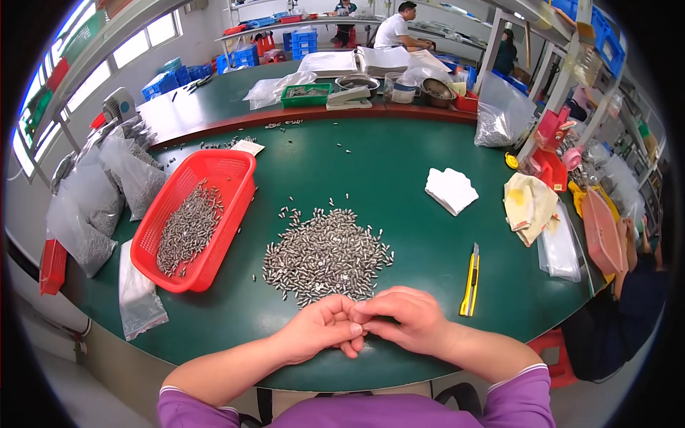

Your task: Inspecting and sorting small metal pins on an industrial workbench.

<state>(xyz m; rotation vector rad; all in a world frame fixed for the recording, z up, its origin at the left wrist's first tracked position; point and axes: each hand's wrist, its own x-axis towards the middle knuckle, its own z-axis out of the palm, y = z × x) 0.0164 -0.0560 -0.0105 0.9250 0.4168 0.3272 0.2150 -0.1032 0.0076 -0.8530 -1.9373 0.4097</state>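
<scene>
My left hand and my right hand meet at the near edge of a heap of small metal pins on the green table. Fingers of both hands are pinched together, tip against tip. Whatever lies between them is too small and too covered to make out. To the left of the heap, a red perforated plastic basket stands tilted in view, with more of the same metal parts inside. A yellow utility knife lies to the right of my right hand.
Filled clear plastic bags line the table's left side. A torn white piece, a stained cloth and flat plastic bags lie on the right. Across the back are a green tray and metal bowls. Other people sit farther off.
</scene>
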